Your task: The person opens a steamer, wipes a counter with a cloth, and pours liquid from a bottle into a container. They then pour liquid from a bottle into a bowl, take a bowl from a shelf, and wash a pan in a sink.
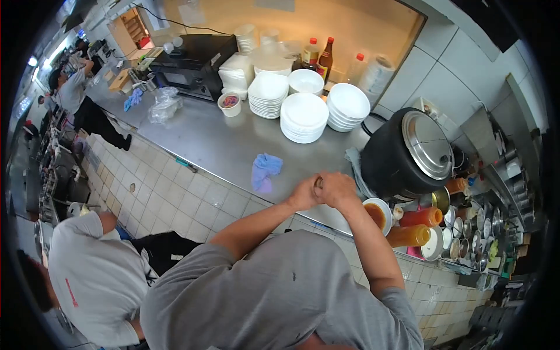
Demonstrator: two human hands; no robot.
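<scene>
My left hand (pixel 304 193) and my right hand (pixel 338 189) meet over the front part of the steel counter (pixel 221 143). Both are closed, the fingers curled together and touching. A small brownish spot shows between them, too small to name. To their left on the counter lies a crumpled blue glove (pixel 266 171). Close by on the right are a grey cloth (pixel 357 169), a bowl of brown sauce (pixel 378 216) and a large black soup warmer (pixel 388 154) with a steel lid.
Stacked white plates (pixel 304 116) and bowls (pixel 348 105) stand behind. A microwave (pixel 189 70), a plastic bag (pixel 165 105) and a tub (pixel 229 103) sit further left. Sauce bottles (pixel 421 217) crowd the right. A co-worker in a light shirt (pixel 99 280) is behind on the left; other people work farther off.
</scene>
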